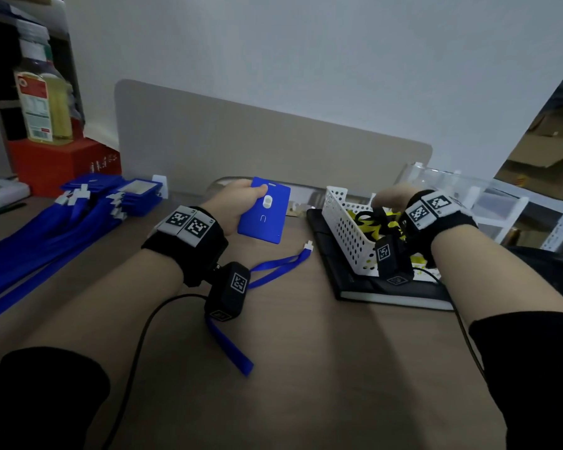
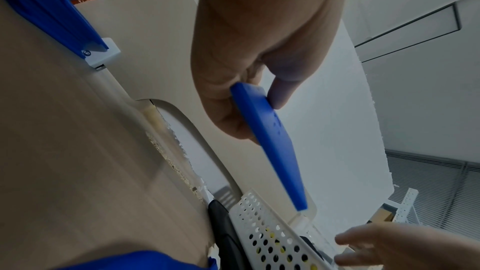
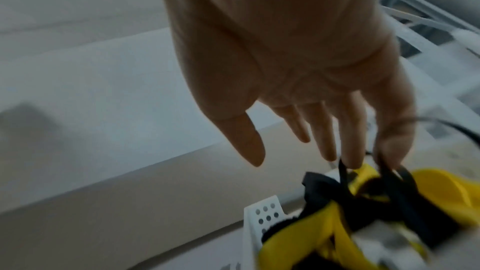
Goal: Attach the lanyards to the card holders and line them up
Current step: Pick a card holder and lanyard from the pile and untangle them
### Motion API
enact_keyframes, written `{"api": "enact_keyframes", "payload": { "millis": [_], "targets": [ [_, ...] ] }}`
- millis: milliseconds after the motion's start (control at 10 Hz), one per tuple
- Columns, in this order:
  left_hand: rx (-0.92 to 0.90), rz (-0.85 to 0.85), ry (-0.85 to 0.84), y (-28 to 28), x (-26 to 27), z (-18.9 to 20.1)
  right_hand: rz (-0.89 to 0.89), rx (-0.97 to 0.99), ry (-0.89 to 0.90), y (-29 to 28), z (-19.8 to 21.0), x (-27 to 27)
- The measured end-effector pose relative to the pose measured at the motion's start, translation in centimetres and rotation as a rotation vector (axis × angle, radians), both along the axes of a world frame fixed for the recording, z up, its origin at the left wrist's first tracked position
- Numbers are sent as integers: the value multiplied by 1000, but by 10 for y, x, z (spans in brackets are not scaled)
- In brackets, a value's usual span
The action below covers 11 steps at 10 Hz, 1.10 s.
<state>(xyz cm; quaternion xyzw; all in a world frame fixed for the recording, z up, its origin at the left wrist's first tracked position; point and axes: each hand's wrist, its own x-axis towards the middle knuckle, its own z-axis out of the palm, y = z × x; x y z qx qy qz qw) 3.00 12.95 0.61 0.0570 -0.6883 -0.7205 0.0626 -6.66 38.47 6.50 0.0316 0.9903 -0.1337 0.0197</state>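
My left hand [image 1: 257, 193] holds a blue card holder [image 1: 264, 219] above the desk, thumb on its face near the white slider. In the left wrist view the card holder [image 2: 272, 141] shows edge-on, pinched between thumb and fingers of that hand [image 2: 259, 89]. A loose blue lanyard [image 1: 280, 263] with a white clip lies on the desk under my left wrist. My right hand [image 1: 387, 198] hovers over a white perforated basket [image 1: 345, 228]. In the right wrist view its fingers [image 3: 327, 141] are straight, their tips touching the tangled yellow and black lanyards [image 3: 337, 213].
Blue card holders with lanyards attached [image 1: 137, 196] lie in a row at the far left. The basket stands on a black notebook [image 1: 387, 290]. A beige divider [image 1: 241, 141] closes the back; a red box [image 1: 62, 164] and a clear bin [image 1: 452, 186] flank it.
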Motion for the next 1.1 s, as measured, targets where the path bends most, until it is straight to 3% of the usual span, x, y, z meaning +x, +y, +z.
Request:
{"api": "enact_keyframes", "payload": {
  "millis": [200,300,500,700,900,1000,1100],
  "targets": [
    [-49,-7,9,-3,1,-4,-57,-143,221,-19,10,3],
    [-86,-6,-13,-5,0,-6,112,-241,178,-50,-2,11],
    [-182,4,-48,-14,-2,-12,188,-211,-140,-96,-56,3],
    [-262,-15,-99,-27,-10,-18,161,225,-69,-111,-85,-11],
    [-275,-71,-120,-35,-11,-21,236,404,-9,-110,-105,-19],
    [-320,-107,-154,-39,-7,-20,290,411,-32,-109,-101,-19],
    [-428,-126,-221,-40,-3,-21,237,76,-169,-115,-101,-25]
  ]
}}
